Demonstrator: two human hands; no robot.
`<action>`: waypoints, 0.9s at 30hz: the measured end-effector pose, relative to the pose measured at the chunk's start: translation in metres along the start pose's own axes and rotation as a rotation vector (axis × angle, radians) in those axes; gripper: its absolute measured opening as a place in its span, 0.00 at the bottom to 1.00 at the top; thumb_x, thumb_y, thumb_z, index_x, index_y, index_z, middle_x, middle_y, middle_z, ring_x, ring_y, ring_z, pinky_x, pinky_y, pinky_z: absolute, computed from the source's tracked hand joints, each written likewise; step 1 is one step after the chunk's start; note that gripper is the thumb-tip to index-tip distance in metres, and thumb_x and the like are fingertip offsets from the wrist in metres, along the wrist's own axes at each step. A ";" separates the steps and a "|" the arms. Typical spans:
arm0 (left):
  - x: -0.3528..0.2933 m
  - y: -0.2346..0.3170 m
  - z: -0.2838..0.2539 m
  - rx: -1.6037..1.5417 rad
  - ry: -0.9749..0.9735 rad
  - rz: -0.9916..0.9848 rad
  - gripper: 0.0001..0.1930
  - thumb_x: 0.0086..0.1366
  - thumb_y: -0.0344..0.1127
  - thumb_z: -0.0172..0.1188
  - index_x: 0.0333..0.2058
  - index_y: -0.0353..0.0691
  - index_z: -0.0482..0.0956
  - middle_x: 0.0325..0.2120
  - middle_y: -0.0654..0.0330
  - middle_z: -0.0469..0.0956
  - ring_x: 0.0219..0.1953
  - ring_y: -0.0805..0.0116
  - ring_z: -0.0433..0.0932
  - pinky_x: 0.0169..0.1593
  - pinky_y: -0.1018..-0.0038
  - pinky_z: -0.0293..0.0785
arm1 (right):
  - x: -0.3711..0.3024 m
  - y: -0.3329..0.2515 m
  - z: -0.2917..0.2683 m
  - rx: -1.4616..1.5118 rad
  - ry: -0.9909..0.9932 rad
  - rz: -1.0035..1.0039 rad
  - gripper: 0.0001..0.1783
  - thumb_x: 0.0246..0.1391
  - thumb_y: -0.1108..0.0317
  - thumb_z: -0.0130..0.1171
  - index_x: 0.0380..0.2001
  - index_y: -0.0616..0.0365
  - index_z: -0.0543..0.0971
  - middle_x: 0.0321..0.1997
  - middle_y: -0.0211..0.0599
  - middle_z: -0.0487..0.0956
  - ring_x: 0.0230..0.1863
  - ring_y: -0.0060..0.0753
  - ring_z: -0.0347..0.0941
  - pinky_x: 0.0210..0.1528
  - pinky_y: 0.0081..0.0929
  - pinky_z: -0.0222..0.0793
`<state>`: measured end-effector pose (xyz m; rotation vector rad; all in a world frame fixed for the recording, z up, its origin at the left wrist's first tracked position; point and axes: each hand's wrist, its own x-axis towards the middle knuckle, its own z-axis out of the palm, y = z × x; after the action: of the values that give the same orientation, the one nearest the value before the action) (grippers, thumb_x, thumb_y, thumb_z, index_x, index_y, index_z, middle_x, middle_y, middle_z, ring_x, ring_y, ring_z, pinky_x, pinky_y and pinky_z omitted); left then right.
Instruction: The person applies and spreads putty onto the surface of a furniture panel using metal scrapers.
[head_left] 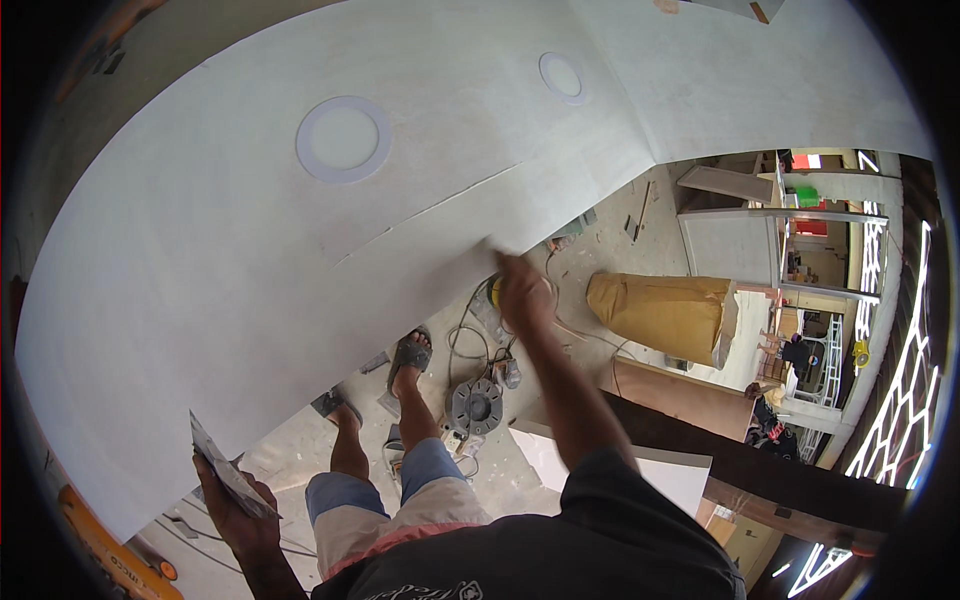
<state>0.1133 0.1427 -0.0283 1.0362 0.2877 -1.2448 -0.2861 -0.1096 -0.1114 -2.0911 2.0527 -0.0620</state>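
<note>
My right hand [525,295] is closed around a putty knife [492,247], its blade blurred and up against a large white panel [250,270]. A thin raised line [430,210] runs across the panel, above and left of this hand. At the lower left, my left hand [238,505] grips a thin flat metal plate [220,455] with whitish smears, tilted close to the panel's lower edge. Two pale rings with round light centres sit in the panel: a larger ring [343,139] and a smaller ring [562,78].
Below the panel, a dark round slotted base [474,406], cables and power tools lie around my feet on the dusty floor. To the right stand a big brown paper sack [660,312] and a white cabinet piece [732,252]. An orange machine [105,545] is at the lower left.
</note>
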 end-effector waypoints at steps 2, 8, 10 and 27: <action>-0.002 -0.004 0.022 -0.041 0.210 0.043 0.15 0.76 0.41 0.47 0.54 0.42 0.71 0.31 0.64 0.75 0.21 0.82 0.72 0.19 0.86 0.68 | -0.050 -0.040 0.003 0.151 -0.118 -0.202 0.18 0.58 0.72 0.48 0.49 0.54 0.81 0.48 0.41 0.82 0.46 0.47 0.80 0.49 0.41 0.76; 0.003 -0.017 0.020 -0.074 0.008 0.010 0.14 0.77 0.43 0.46 0.49 0.40 0.73 0.25 0.65 0.74 0.15 0.81 0.70 0.14 0.84 0.65 | -0.062 -0.014 -0.032 0.325 -0.136 -0.146 0.23 0.57 0.77 0.46 0.55 0.54 0.77 0.54 0.49 0.79 0.54 0.51 0.77 0.56 0.41 0.73; -0.001 -0.022 0.040 -0.062 0.127 0.009 0.14 0.77 0.43 0.46 0.48 0.41 0.73 0.23 0.65 0.73 0.15 0.81 0.70 0.14 0.84 0.65 | -0.016 0.020 -0.042 0.277 0.079 -0.127 0.25 0.55 0.79 0.46 0.56 0.56 0.76 0.54 0.49 0.78 0.54 0.54 0.75 0.56 0.44 0.71; 0.079 -0.087 0.100 0.411 -0.424 0.219 0.24 0.76 0.46 0.47 0.57 0.29 0.70 0.54 0.54 0.75 0.55 0.65 0.75 0.61 0.67 0.68 | -0.159 -0.080 -0.060 0.996 -0.320 0.072 0.22 0.62 0.73 0.55 0.60 0.59 0.72 0.47 0.41 0.78 0.50 0.35 0.75 0.53 0.30 0.69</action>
<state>0.0318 0.0192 -0.0707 1.0830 -0.4148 -1.3143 -0.2224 0.0415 -0.0202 -1.2943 1.4327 -0.5654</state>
